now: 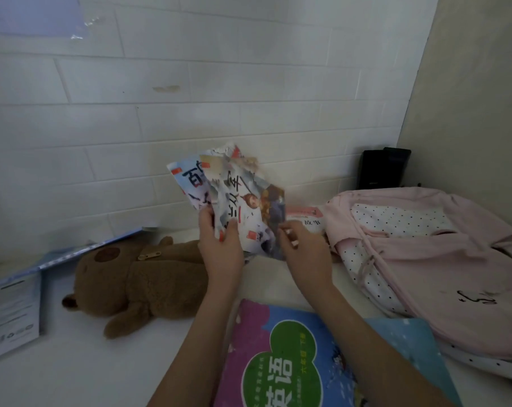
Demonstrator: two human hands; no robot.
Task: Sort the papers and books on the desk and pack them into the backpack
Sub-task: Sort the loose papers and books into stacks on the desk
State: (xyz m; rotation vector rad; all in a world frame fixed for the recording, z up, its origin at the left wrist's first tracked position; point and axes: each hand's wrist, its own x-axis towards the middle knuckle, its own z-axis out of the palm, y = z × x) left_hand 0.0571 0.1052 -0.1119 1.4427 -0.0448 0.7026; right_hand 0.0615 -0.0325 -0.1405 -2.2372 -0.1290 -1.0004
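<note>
Nearest the camera, a colourful workbook (278, 356) with a green badge on a purple and blue cover is seen lying flat on the white worktop (81, 374), and a blue book (416, 348) is tucked partly under its right edge. Both forearms are stretched forward over that workbook.

Further out, the left hand (219, 248) is clamped on a fan of thin illustrated booklets (237, 201), thumb pressed on the front cover and fingers wrapped behind, so the booklets are held upright above the worktop, tilted a little to the right. The right hand (304, 248) is set against the lower right edge of the same booklets, its fingers bent; whether the edge is truly pinched or only touched cannot be told.

To the left, a brown plush bear (137, 286) is laid on its back, and beyond it a blue-edged book (81, 251) is propped against the wall, with a pale printed sheet (11, 312) beside it at the worktop's edge.

To the right, the pink backpack (442, 268) is spread flat with its dotted white lining exposed. A pink-topped book (307, 217) is seen just left of its opening, behind the right hand.

At the back corner, a black box (380, 168) is stood against the tiled wall.
</note>
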